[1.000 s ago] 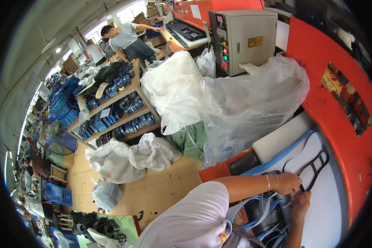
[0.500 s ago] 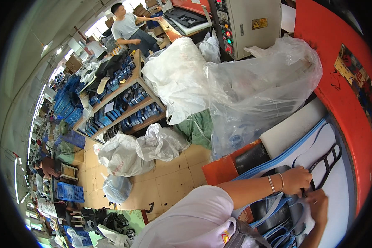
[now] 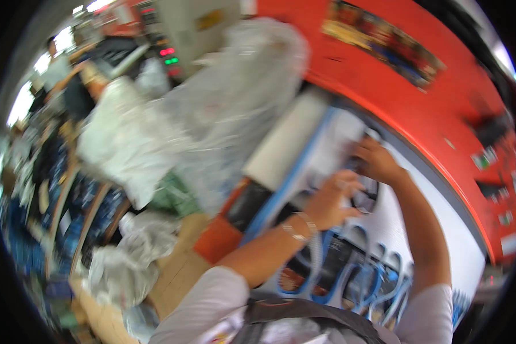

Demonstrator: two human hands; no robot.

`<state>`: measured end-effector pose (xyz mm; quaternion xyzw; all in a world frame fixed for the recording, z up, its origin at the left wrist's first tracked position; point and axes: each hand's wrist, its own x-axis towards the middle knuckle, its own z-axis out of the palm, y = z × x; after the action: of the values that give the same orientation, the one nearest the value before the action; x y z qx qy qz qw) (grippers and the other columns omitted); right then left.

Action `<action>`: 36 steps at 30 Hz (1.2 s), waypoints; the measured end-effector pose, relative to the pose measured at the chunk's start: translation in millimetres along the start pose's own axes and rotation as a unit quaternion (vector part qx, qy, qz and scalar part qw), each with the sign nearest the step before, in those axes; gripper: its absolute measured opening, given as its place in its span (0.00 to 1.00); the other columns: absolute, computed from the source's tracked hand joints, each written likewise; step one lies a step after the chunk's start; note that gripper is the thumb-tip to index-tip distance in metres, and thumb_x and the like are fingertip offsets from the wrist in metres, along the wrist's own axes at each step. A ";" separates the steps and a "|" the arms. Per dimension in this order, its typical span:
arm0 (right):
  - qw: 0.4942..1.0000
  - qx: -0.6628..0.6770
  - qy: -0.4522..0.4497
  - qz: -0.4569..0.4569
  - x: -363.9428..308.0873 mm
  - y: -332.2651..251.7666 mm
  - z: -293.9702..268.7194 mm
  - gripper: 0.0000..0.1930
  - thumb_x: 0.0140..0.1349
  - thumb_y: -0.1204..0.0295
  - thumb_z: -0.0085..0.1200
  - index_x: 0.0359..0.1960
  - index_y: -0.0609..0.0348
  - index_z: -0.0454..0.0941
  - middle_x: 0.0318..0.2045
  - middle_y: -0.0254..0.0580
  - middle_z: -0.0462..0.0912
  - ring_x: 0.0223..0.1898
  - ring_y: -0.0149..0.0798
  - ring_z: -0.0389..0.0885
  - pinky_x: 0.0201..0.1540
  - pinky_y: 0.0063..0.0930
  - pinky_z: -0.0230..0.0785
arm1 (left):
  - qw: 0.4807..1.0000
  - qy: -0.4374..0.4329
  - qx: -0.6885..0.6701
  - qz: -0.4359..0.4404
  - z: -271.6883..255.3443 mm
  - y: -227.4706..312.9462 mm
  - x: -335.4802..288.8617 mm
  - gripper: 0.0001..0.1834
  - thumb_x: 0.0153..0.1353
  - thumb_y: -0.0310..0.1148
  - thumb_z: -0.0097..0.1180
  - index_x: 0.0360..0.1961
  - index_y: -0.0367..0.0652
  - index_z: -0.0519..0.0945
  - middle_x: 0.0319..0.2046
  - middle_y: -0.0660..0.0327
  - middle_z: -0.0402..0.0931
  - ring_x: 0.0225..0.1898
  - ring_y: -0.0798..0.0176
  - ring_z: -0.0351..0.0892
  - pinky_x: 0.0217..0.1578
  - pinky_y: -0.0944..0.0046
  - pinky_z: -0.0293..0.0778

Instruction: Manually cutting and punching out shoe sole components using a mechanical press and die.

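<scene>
The picture is motion-blurred. My left hand (image 3: 333, 199), with a bracelet at the wrist, curls its fingers on a dark cut piece (image 3: 366, 200) that lies on the white work bed (image 3: 424, 241). My right hand (image 3: 377, 161) reaches in from the right and grips the upper end of the same dark piece. Under and before the hands lies a blue sheet (image 3: 327, 275) with several rounded cut-outs. A pale roll (image 3: 286, 143) lies along the bed's left edge.
A red machine wall (image 3: 418, 97) curves behind the bed. Big clear plastic bags (image 3: 212, 114) bulge to the left, below a grey control box (image 3: 178, 34) with lit buttons. Shelves of dark items (image 3: 69, 212) and another person (image 3: 57, 66) are at far left.
The view has swung right and closer over the bed. Both hands have moved up the blue sheet, toward the red wall, still on the dark piece.
</scene>
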<state>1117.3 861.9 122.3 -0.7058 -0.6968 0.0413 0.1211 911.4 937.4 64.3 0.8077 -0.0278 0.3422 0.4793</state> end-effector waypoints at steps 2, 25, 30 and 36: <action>0.999 0.009 0.047 -0.007 13.1 14.3 26.6 0.19 0.38 0.78 0.62 0.37 0.57 0.78 0.37 0.46 0.76 0.44 0.52 0.74 0.47 0.42 0.70 | 0.988 -0.082 0.089 -0.099 -10.8 -23.0 -2.0 0.54 0.39 0.52 0.72 0.62 0.33 0.61 0.52 0.50 0.72 0.57 0.46 0.69 0.61 0.52 0.60; 0.787 0.114 0.225 0.563 -138.0 13.3 -6.9 0.10 0.58 0.75 0.50 0.41 0.63 0.76 0.20 0.39 0.76 0.24 0.31 0.76 0.27 0.27 0.71 | 0.876 -0.340 0.323 0.109 82.9 -97.1 157.7 0.18 0.64 0.40 0.48 0.50 0.48 0.79 0.56 0.61 0.74 0.64 0.58 0.64 0.64 0.54 0.55; 0.736 0.184 0.144 0.635 -102.8 37.3 13.8 0.12 0.56 0.76 0.43 0.39 0.69 0.74 0.25 0.60 0.80 0.19 0.51 0.82 0.19 0.39 0.76 | 0.904 -0.277 0.326 -0.015 96.7 -119.7 151.0 0.22 0.64 0.35 0.42 0.60 0.51 0.73 0.66 0.65 0.62 0.70 0.60 0.53 0.69 0.50 0.47; 0.731 0.171 0.141 0.646 -86.8 36.0 27.7 0.19 0.58 0.70 0.46 0.49 0.69 0.73 0.28 0.59 0.82 0.24 0.51 0.84 0.29 0.40 0.78 | 0.889 -0.279 0.362 -0.027 84.0 -129.8 148.6 0.22 0.64 0.34 0.39 0.59 0.59 0.74 0.67 0.66 0.61 0.70 0.58 0.53 0.67 0.38 0.42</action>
<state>1143.8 778.8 77.7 -0.9509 -0.0291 0.1274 0.2807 1117.6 982.8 26.6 0.9879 -0.0130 0.0756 0.1346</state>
